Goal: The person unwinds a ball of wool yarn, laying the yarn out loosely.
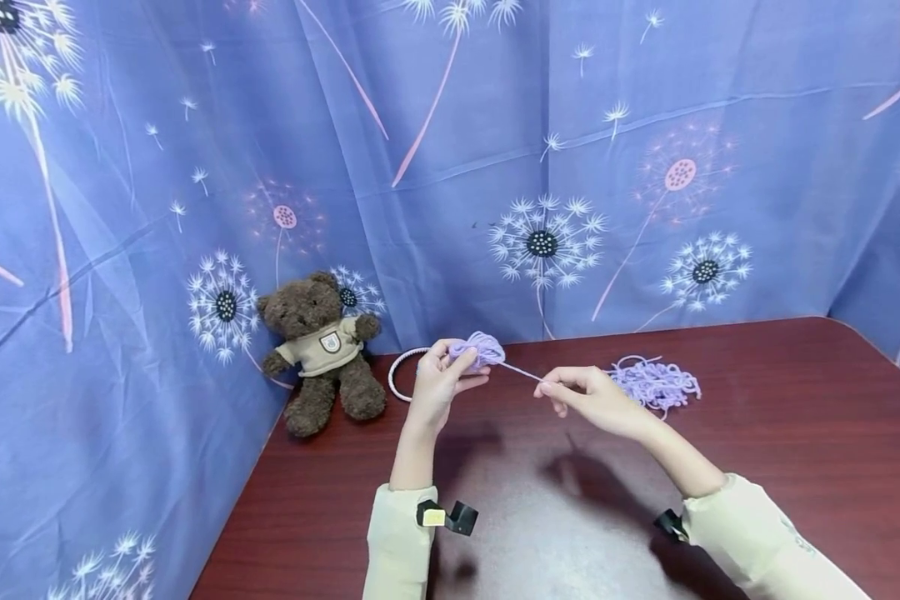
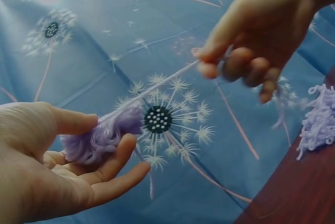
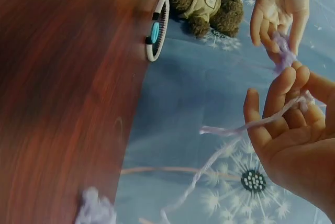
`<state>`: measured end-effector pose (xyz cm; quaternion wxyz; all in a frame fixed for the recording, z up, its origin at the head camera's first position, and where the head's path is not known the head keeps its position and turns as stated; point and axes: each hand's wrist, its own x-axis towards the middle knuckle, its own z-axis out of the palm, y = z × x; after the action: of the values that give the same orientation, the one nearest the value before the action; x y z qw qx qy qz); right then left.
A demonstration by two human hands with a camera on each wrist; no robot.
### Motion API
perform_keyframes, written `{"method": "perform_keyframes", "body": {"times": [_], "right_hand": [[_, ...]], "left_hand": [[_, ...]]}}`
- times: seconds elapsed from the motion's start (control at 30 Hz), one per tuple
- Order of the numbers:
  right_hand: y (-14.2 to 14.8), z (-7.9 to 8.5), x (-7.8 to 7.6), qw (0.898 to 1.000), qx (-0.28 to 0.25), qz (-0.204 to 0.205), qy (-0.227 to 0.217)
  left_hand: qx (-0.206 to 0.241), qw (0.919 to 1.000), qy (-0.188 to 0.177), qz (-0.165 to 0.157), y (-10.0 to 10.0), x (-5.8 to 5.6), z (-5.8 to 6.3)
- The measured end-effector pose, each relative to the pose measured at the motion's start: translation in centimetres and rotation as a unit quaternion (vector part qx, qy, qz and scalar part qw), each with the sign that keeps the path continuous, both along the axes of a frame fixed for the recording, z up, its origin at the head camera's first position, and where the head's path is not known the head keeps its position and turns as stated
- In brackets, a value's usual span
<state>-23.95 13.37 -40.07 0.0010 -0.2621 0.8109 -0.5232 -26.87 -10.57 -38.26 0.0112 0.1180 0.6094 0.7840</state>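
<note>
A bundle of lilac yarn (image 1: 482, 348) is pinched between the thumb and fingers of my left hand (image 1: 437, 387), held above the table. From it a strand (image 2: 166, 81) runs taut to my right hand (image 1: 591, 398), whose thumb and index finger pinch it. In the right wrist view a loose yarn end (image 3: 225, 130) hangs across the right fingers and trails off below. Behind the right hand, a tangled heap of lilac yarn (image 1: 656, 383) lies on the table.
A brown teddy bear (image 1: 321, 354) in a beige shirt sits at the table's back left. Beside it stands a white ring with a blue part (image 3: 155, 33). The dark red table (image 1: 795, 450) meets a blue dandelion-print curtain (image 1: 450, 242) at the back.
</note>
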Motion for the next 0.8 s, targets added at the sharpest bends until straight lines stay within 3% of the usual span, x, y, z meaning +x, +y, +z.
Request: {"method": "perform_keyframes", "body": {"times": [0.3, 0.53, 0.8], "right_hand": [[2.4, -0.3, 0.4, 1.0, 0.019, 0.001, 0.008], [2.0, -0.8, 0.9, 0.999, 0.03, 0.039, -0.002], [2.4, -0.9, 0.8, 0.998, 0.041, 0.04, 0.002]], "left_hand": [[0.03, 0.9989, 0.007, 0.036, -0.9, -0.1, 0.3], [0.067, 0.9963, -0.014, 0.051, -0.7, -0.1, 0.5], [0.099, 0.9912, -0.02, 0.085, -1.3, -0.2, 1.0]]}}
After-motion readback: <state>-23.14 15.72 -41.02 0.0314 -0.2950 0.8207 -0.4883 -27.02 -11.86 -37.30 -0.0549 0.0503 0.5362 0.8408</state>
